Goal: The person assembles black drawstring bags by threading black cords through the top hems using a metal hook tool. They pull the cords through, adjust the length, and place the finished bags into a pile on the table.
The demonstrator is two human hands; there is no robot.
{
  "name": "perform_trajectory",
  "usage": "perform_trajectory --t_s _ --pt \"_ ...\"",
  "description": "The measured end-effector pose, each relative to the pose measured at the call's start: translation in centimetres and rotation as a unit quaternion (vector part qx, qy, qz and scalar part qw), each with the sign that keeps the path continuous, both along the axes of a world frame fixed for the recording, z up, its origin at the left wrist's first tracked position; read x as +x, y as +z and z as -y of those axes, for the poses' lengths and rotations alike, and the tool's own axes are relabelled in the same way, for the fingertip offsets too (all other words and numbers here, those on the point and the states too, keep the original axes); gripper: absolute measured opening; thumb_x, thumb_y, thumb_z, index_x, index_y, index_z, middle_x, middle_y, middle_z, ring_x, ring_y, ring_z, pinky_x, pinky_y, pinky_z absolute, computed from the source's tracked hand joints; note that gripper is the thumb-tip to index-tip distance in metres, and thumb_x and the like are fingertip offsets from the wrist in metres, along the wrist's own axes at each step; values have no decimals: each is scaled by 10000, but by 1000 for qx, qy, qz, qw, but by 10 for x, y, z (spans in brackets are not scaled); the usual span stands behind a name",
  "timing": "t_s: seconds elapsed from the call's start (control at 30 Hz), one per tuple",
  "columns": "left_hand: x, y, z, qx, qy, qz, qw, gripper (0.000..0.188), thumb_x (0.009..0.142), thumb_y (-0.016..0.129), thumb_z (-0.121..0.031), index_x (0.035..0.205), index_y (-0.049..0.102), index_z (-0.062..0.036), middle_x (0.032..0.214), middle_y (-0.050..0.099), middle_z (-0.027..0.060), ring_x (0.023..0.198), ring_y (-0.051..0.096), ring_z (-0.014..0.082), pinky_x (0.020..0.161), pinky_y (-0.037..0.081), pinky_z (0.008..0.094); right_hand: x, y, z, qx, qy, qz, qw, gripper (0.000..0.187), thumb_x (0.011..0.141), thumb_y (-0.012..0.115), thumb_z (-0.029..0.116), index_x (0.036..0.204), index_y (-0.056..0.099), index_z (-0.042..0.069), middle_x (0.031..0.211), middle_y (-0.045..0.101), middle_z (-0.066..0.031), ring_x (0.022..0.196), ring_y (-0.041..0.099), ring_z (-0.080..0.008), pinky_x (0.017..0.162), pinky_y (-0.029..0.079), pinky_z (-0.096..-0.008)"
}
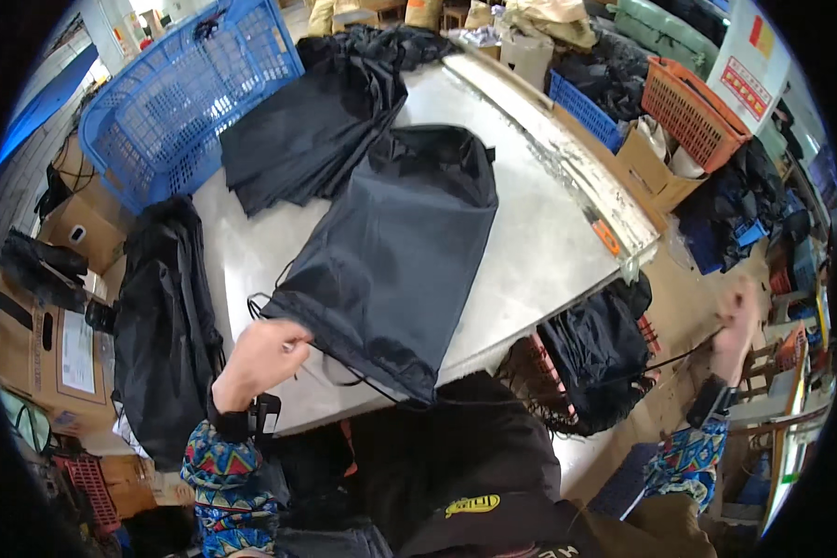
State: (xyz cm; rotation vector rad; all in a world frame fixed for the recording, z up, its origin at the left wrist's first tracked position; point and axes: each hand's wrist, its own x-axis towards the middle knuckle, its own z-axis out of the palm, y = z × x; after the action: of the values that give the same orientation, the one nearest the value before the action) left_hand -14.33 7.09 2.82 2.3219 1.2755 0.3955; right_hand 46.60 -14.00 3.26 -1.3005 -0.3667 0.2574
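Note:
A black drawstring bag (405, 251) lies flat on the pale tabletop, its open end at the far side and its corded hem toward me. At the hem's near left corner, my left hand (262, 358) is closed, fingers curled. Loops of cord stick out beside it, but what its fingers grip is hidden. Far out to the right, my right hand (737, 321) is raised and closed on a thin black cord (679, 358). That cord stretches across my lap from the bag's near right corner.
Stacked black bags (298, 139) lie at the back left of the table (521, 223). More black fabric (163, 316) hangs at the left edge. A blue basket (195, 102) leans behind. An orange-handled cutter (606, 236) lies at the right edge; a red basket (553, 377) with black bags stands below.

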Motion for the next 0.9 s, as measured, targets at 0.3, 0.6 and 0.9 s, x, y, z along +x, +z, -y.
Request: perform_trajectory --t_s 0.3,0.6,0.9 --pt "75 -51 93 169 -155 -26 973 310 783 691 -259 994 605 -49 1102 572 122 1048 539 277 895 433 412 -281 -49 -104 -296 676 -181 650 232 964 495 253 970 592 42 911 579 -35 669 591 -61 368 231 -149" --pt "56 -87 179 -26 116 142 983 146 856 603 -88 976 614 -6 894 601 169 704 620 291 641 511 332 -318 -50 -121 -236 667 -220 672 231 957 519 252 955 608 39 764 558 2 554 571 -57 361 234 -154" --pt "110 -66 147 -359 285 526 717 191 866 656 -146 959 610 14 769 600 29 590 540 65 442 407 187 -330 -32 -124 -177 633 -232 717 233 968 492 251 954 596 43 666 583 -43 569 596 -78 344 223 -160"
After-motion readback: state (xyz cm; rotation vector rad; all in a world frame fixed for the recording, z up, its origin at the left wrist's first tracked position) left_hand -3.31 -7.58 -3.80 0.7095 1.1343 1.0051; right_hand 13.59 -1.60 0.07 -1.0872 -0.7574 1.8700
